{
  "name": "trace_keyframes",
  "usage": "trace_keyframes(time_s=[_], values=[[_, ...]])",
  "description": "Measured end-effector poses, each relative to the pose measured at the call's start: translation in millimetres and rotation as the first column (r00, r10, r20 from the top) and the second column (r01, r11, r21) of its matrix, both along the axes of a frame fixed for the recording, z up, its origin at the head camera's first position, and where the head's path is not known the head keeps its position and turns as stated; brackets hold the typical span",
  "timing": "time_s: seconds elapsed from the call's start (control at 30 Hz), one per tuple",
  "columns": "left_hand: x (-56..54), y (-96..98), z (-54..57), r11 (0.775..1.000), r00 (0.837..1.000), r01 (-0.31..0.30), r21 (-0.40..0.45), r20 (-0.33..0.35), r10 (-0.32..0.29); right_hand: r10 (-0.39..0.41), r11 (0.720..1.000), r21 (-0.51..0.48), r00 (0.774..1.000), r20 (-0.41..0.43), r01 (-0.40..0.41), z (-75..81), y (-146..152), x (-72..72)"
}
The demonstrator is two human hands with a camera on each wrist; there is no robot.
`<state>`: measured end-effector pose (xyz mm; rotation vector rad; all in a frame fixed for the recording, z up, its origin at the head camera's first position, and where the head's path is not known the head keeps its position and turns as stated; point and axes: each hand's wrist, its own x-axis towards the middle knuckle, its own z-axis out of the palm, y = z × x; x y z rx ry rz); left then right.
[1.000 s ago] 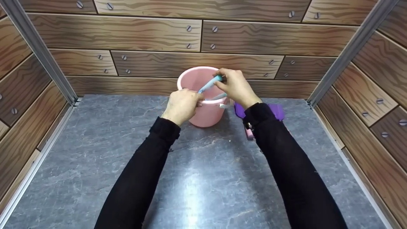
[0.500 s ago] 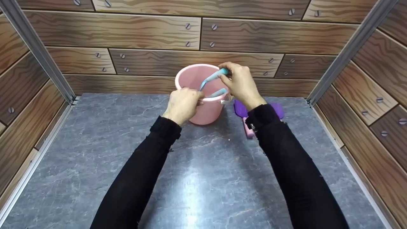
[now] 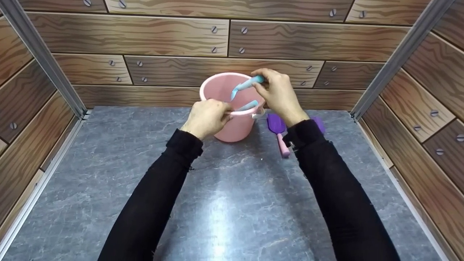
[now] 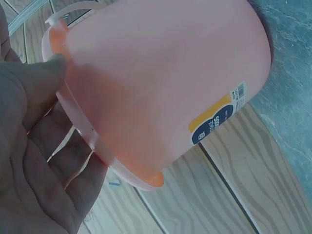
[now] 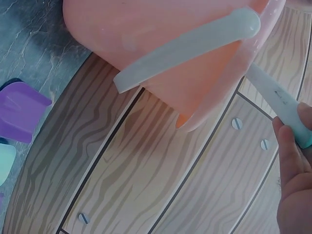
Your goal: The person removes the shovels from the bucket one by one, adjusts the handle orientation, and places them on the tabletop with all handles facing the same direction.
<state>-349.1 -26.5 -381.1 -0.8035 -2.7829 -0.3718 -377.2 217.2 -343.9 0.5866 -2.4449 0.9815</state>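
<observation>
A pink bucket (image 3: 233,128) stands upright on the grey surface near the back wall. My left hand (image 3: 207,116) grips its near rim; the left wrist view shows the thumb (image 4: 48,73) on the outside and the fingers behind the rim. Over the bucket's right side, my right hand (image 3: 277,92) pinches the end of a light-blue handled tool (image 3: 248,84) between thumb and fingers. This tool slants down to the left, and its blue neck bends into the bucket. A second light-blue handle (image 3: 248,106) leans inside by the near right rim. The head of the held tool is hidden.
Right of the bucket lies a purple toy shovel (image 3: 276,123) with a pink handle. Another purple piece (image 3: 319,124) is partly behind my right sleeve. The bucket's white handle (image 5: 190,48) hangs at its side. Wood-patterned walls (image 3: 145,36) enclose the surface.
My right hand has moved up and to the right, drawing the light-blue handled tool higher so its bent neck shows. My left hand stays on the bucket's rim.
</observation>
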Motion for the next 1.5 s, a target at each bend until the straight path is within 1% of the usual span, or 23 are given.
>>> trace_keyframes(time_s=[0.17,0.43,0.53,0.67,0.8,0.9,1.03,1.17,1.27,1.33,1.4,1.5], values=[[-0.1,-4.1,2.8,0.998,0.999,0.03,0.049,0.034,-0.031,0.024,0.999,0.026,1.0,-0.013,-0.024,0.5,3.8,0.0],[-2.2,-9.1,6.5,0.992,0.993,0.06,0.113,0.091,-0.07,0.081,0.994,0.084,0.992,-0.092,-0.073,0.7,14.9,0.0],[-4.0,-10.0,7.3,0.985,0.99,0.081,0.151,0.099,-0.097,0.119,0.988,0.116,0.986,-0.117,-0.105,1.2,18.6,0.8],[-5.7,-11.3,9.5,0.97,0.986,0.106,0.219,0.102,-0.131,0.173,0.974,0.17,0.974,-0.148,-0.147,2.9,24.0,2.5],[-6.3,-13.1,11.4,0.96,0.987,0.093,0.264,0.099,-0.123,0.222,0.956,0.23,0.959,-0.174,-0.18,5.3,27.7,4.3],[-5.3,-13.8,13.9,0.955,0.991,0.081,0.285,0.08,-0.108,0.254,0.946,0.253,0.948,-0.191,-0.203,7.7,28.9,6.5],[-4.3,-12.2,18.0,0.936,0.993,0.091,0.339,0.038,-0.111,0.294,0.934,0.268,0.932,-0.211,-0.234,11.4,29.6,10.7],[-3.7,-7.9,21.3,0.904,0.993,0.105,0.414,0.003,-0.117,0.331,0.924,0.272,0.921,-0.208,-0.27,13.1,29.3,14.8],[-2.9,-4.7,23.4,0.875,0.992,0.111,0.472,-0.001,-0.126,0.353,0.917,0.268,0.914,-0.198,-0.295,13.8,27.8,17.5],[-2.5,-2.6,24.5,0.861,0.991,0.119,0.495,-0.002,-0.135,0.369,0.911,0.269,0.908,-0.198,-0.311,14.5,26.5,19.7],[-2.4,-0.7,25.4,0.852,0.99,0.126,0.508,-0.007,-0.142,0.384,0.904,0.28,0.9,-0.205,-0.323,15.9,24.9,22.3],[-2.1,1.5,26.5,0.852,0.99,0.127,0.509,-0.016,-0.138,0.41,0.892,0.301,0.883,-0.229,-0.336,18.2,21.7,26.6]])
